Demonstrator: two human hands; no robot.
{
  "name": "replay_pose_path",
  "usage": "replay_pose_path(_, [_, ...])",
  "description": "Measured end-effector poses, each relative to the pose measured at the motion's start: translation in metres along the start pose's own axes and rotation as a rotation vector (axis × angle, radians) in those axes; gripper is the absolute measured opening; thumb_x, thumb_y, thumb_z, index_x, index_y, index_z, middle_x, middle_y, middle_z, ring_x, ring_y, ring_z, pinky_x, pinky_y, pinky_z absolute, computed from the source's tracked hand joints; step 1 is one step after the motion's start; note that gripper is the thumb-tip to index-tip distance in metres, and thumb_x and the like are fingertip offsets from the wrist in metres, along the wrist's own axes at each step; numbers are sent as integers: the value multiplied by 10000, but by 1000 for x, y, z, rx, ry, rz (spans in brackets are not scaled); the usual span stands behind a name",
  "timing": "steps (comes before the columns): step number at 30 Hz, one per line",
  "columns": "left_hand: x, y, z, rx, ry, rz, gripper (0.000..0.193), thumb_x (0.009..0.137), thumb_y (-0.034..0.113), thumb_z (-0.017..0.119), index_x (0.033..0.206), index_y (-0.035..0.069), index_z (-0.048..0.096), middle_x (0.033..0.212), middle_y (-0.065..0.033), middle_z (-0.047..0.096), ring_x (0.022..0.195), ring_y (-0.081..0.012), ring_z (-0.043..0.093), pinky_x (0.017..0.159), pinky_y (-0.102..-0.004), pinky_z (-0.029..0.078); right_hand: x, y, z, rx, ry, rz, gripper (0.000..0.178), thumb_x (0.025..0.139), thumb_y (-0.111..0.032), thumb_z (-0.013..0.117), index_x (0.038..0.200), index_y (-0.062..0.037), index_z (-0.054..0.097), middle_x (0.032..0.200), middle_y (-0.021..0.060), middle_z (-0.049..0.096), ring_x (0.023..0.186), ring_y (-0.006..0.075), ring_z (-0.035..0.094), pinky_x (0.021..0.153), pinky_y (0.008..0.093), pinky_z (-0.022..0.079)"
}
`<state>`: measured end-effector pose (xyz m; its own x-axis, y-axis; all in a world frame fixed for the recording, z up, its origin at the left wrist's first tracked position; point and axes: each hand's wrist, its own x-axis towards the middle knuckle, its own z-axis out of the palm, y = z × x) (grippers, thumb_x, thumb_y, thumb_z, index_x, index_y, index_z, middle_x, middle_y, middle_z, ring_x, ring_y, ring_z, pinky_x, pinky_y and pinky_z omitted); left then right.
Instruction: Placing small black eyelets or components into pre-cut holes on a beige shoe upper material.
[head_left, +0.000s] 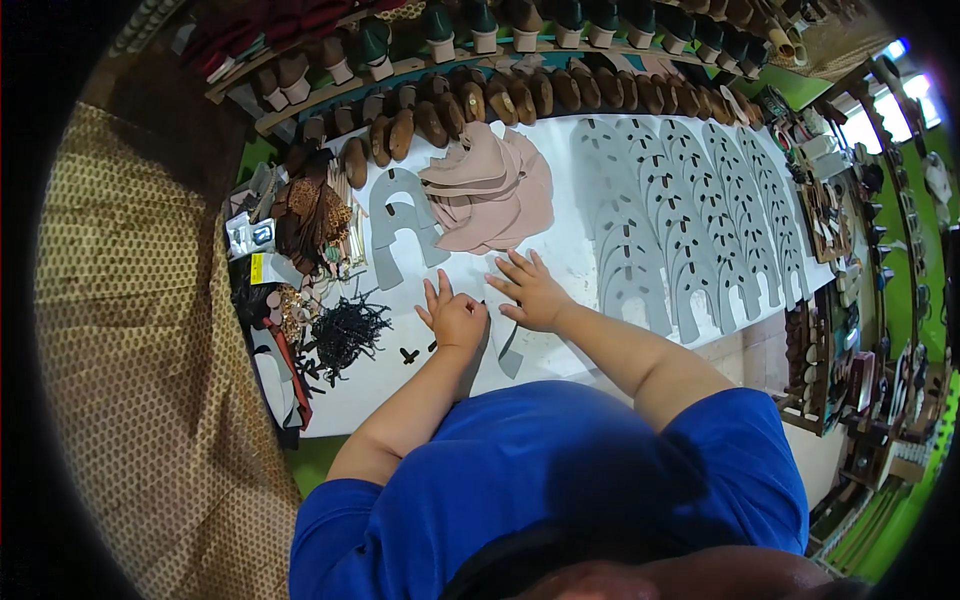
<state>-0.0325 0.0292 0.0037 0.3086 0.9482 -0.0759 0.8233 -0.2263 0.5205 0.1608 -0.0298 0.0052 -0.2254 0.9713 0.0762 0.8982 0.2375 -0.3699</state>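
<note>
My left hand (458, 321) rests low over the white table, thumb and index finger pinched together, its other fingers spread. A tiny dark bit shows at that pinch, too small to name. Just to its right, my right hand (537, 297) lies with fingers stretched out and thumb toward the left hand. Between and below the hands is a grey U-shaped shoe piece (510, 361), partly hidden by them. Small black strip pieces (409, 355) lie left of my left hand, beside a tangled heap of black strips (349, 332). Another grey shoe piece (405, 187) lies beyond.
Overlapping rows of grey shoe pieces with dark tabs (668, 215) cover the table's right side. Pink-beige pieces (495, 190) are piled at the far middle. Brown shoe lasts (520, 100) line the back edge. Patterned cloth (160, 300) hangs at left; racks (880, 260) stand at right.
</note>
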Motion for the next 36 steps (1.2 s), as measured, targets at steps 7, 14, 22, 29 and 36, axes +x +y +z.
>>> replay_pose_path(7, [-8, -14, -14, -125, 126, 158, 348, 905, 230, 564, 1238, 162, 637, 1589, -148, 361, 1511, -427, 164, 1122, -719, -11, -6, 10, 6, 169, 252, 48, 590, 923, -252, 554, 1471, -80, 422, 1492, 149, 437, 1420, 361, 360, 1200, 527, 208])
replay_pose_path(14, [-25, 9, -35, 301, -22, 1038, 569, 919, 460, 566, 1414, 179, 543, 1556, 9, 428, 1503, -239, 268, 1141, -699, -33, -3, 9, 11, 133, 260, 58, 557, 903, -207, 573, 1432, -75, 460, 1478, 154, 453, 1414, 358, 370, 1192, 521, 228])
replay_pose_path(22, [-15, 4, -45, 545, -385, 541, 700, 949, 564, 488, 1483, 113, 473, 1583, -70, 386, 1524, -249, 197, 1174, -660, 2, -2, 6, 11, 87, 267, 107, 520, 923, -248, 589, 1393, -48, 496, 1461, 164, 470, 1413, 351, 373, 1187, 499, 246])
replay_pose_path(29, [-20, -22, -37, 515, -424, 548, 864, 894, 664, 516, 1588, 217, 260, 1657, -32, 225, 1533, -297, 163, 1169, -673, 15, 0, 3, 13, 69, 254, 141, 514, 916, -271, 600, 1369, -42, 518, 1447, 167, 482, 1405, 351, 379, 1184, 484, 257])
replay_pose_path(36, [-11, -42, -59, 464, -394, 489, 922, 847, 650, 594, 1590, 228, 248, 1674, -80, 152, 1546, -334, 79, 1163, -680, 10, 3, -2, 13, 34, 284, 185, 480, 908, -273, 611, 1320, -34, 555, 1415, 168, 510, 1397, 356, 387, 1167, 476, 283])
